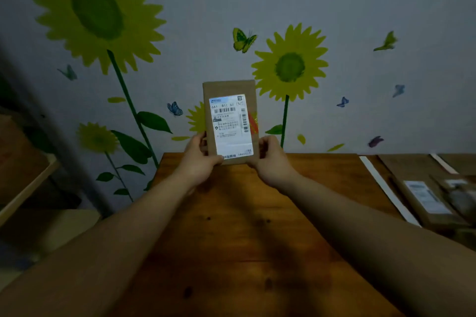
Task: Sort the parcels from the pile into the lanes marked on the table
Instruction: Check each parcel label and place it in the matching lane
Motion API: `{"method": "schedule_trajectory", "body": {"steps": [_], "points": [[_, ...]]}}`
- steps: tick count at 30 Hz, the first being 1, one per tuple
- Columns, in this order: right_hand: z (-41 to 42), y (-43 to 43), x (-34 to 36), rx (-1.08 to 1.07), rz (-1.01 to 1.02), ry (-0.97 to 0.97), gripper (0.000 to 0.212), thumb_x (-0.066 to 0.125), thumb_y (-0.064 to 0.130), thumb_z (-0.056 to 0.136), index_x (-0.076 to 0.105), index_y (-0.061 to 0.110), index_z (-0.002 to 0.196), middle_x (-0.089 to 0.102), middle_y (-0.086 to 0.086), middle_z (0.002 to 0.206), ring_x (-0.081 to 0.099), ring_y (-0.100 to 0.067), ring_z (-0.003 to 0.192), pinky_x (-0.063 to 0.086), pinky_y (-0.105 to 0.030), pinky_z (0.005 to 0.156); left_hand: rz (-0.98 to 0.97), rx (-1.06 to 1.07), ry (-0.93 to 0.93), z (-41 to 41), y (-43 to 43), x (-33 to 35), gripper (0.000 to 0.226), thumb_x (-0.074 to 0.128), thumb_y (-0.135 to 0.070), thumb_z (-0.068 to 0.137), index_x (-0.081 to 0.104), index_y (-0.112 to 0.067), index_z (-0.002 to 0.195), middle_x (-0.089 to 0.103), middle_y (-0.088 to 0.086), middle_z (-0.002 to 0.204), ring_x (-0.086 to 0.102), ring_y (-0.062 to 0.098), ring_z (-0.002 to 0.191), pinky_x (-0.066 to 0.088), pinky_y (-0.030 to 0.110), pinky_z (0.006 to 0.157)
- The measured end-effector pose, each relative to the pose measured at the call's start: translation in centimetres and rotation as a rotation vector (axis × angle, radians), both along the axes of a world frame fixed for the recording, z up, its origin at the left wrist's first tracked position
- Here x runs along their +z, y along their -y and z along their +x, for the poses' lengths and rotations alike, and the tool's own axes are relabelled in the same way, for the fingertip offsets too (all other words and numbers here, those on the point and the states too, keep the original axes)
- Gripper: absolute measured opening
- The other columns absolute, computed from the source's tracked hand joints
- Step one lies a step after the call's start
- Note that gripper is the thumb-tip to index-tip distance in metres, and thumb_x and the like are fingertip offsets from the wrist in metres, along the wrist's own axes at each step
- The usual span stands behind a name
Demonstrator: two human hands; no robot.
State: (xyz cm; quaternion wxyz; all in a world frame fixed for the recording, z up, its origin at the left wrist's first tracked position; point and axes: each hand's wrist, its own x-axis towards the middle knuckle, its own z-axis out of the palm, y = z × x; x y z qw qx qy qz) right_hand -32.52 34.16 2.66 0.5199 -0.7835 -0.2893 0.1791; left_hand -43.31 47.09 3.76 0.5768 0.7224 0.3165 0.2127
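Clasping the parcel (230, 121) upright by its lower edges in left hand (199, 159) and right hand (273, 159) above the worktop (244, 226), risks missorting through misreading the dim label (231, 141)

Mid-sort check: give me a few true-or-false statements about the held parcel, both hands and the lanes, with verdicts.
1. The left hand and the right hand both hold the parcel. True.
2. The parcel is lying flat. False: it is held upright above the far edge of the table.
3. Its white label faces the camera. True.
4. The other labelled parcels lie left of the white tape strip. False: they lie to its right.
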Motion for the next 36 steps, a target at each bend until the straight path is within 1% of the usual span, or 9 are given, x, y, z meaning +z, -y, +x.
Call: {"method": "schedule_trajectory", "body": {"steps": [4, 9, 19, 24, 28, 30, 32, 34, 36], "points": [[-0.9, 3.6, 2.6, -0.063, 0.044, 0.088, 0.039, 0.070, 0.020, 0.087, 0.040, 0.022, 0.112, 0.054, 0.004, 0.114, 0.057, -0.015, 0.101, 0.053, -0.036, 0.086, 0.031, -0.063, 0.088, 0.2, 3.0, 2.3, 0.083, 0.065, 0.003, 0.082, 0.021, -0.021, 0.148, 0.038, 0.003, 0.148, 0.045, 0.022, 0.129, 0.045, 0.041, 0.103], [-0.7, 8.6, 5.5, -0.139, 0.089, 0.169, 0.038, 0.066, 0.013, 0.089, 0.039, 0.022, 0.114, 0.053, 0.004, 0.118, 0.059, -0.016, 0.100, 0.054, -0.033, 0.083, 0.066, -0.138, 0.223, 1.3, 7.7, 5.0, 0.080, 0.061, 0.010, 0.082, 0.022, -0.017, 0.147, 0.035, 0.003, 0.149, 0.044, 0.021, 0.130, 0.045, 0.027, 0.092], [0.6, 20.0, 8.9, -0.197, 0.139, 0.221, 0.037, 0.066, 0.013, 0.089, 0.039, 0.023, 0.112, 0.052, 0.007, 0.115, 0.059, -0.018, 0.105, 0.053, -0.037, 0.091, 0.125, -0.247, 0.330, 4.1, 17.9, 8.0, 0.077, 0.062, 0.009, 0.082, 0.025, -0.016, 0.145, 0.037, 0.004, 0.147, 0.045, 0.024, 0.130, 0.045, 0.041, 0.102], [1.4, 25.7, 9.6, -0.231, 0.140, 0.231, 0.037, 0.066, 0.014, 0.089, 0.038, 0.022, 0.113, 0.051, 0.007, 0.114, 0.058, -0.016, 0.103, 0.052, -0.032, 0.087, 0.125, -0.279, 0.336, 5.6, 23.3, 8.4, 0.076, 0.061, 0.008, 0.083, 0.024, -0.016, 0.146, 0.038, 0.002, 0.147, 0.048, 0.023, 0.127, 0.049, 0.034, 0.091], [2.7, 31.3, 9.5, -0.292, 0.124, 0.242, 0.038, 0.065, 0.011, 0.089, 0.039, 0.022, 0.115, 0.050, 0.009, 0.113, 0.056, -0.010, 0.096, 0.047, -0.018, 0.071, 0.097, -0.334, 0.338, 7.7, 28.4, 8.4, 0.078, 0.062, 0.007, 0.083, 0.024, -0.017, 0.146, 0.039, 0.002, 0.145, 0.048, 0.024, 0.127, 0.049, 0.028, 0.085], [3.3, 34.5, 9.5, -0.317, 0.125, 0.223, 0.043, 0.065, 0.010, 0.089, 0.038, 0.022, 0.120, 0.050, 0.008, 0.116, 0.055, -0.010, 0.096, 0.048, -0.021, 0.075, 0.121, -0.345, 0.340, 9.0, 30.9, 8.1, 0.075, 0.066, 0.000, 0.081, 0.028, -0.021, 0.143, 0.041, 0.002, 0.140, 0.047, 0.025, 0.126, 0.046, 0.021, 0.083], [3.8, 37.6, 9.3, -0.328, 0.126, 0.178, 0.058, 0.067, 0.008, 0.087, 0.034, 0.024, 0.132, 0.048, 0.009, 0.116, 0.055, -0.010, 0.096, 0.051, -0.025, 0.078, 0.146, -0.362, 0.326, 10.3, 33.5, 8.0, 0.072, 0.072, -0.013, 0.078, 0.032, -0.028, 0.136, 0.039, 0.003, 0.136, 0.043, 0.024, 0.124, 0.046, 0.021, 0.081], [4.2, 40.7, 8.9, -0.342, 0.109, 0.164, 0.070, 0.068, 0.008, 0.086, 0.029, 0.028, 0.141, 0.050, 0.008, 0.114, 0.058, -0.010, 0.093, 0.055, -0.028, 0.078, 0.072, -0.428, 0.341, 11.5, 36.6, 7.9, 0.069, 0.071, -0.010, 0.080, 0.031, -0.027, 0.133, 0.039, 0.002, 0.128, 0.050, 0.022, 0.111, 0.052, 0.015, 0.065], [4.8, 43.6, 8.4, -0.370, 0.091, 0.157, 0.071, 0.068, 0.009, 0.086, 0.029, 0.030, 0.142, 0.052, 0.006, 0.115, 0.059, -0.012, 0.097, 0.056, -0.033, 0.083, -0.006, -0.503, 0.335, 12.7, 39.3, 7.6, 0.065, 0.065, -0.001, 0.083, 0.029, -0.025, 0.131, 0.042, 0.002, 0.123, 0.056, 0.017, 0.098, 0.051, 0.012, 0.053]]}}
